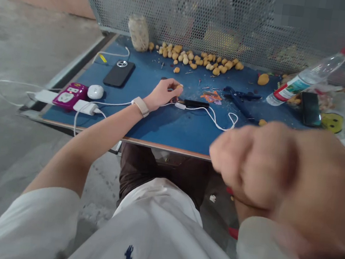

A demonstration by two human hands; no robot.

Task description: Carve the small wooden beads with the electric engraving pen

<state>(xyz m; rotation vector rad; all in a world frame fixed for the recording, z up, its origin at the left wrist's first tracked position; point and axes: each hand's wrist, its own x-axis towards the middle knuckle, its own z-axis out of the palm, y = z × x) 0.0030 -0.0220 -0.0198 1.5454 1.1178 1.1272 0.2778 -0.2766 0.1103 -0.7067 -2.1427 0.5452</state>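
My left hand (164, 94) rests on the blue work board (156, 130), its fingertips pinched on a small dark item (174, 89) too small to name. A beige band circles that wrist. Just right of the hand lies a black slim object (196, 104) with a white cable (214, 118) running past it. My right hand (255, 164) is blurred close to the camera above the board's front edge, fingers curled, their inside hidden. Several tan round nuts or beads (193, 59) lie in a loose row beyond both hands.
A black phone (119, 73), a pink power strip (69, 96) and a white charger (84, 107) sit at the board's left. A plastic bottle (312, 75) lies at the right near a second phone (311, 109). Perforated metal mesh (205, 8) stands behind; concrete floor lies left.
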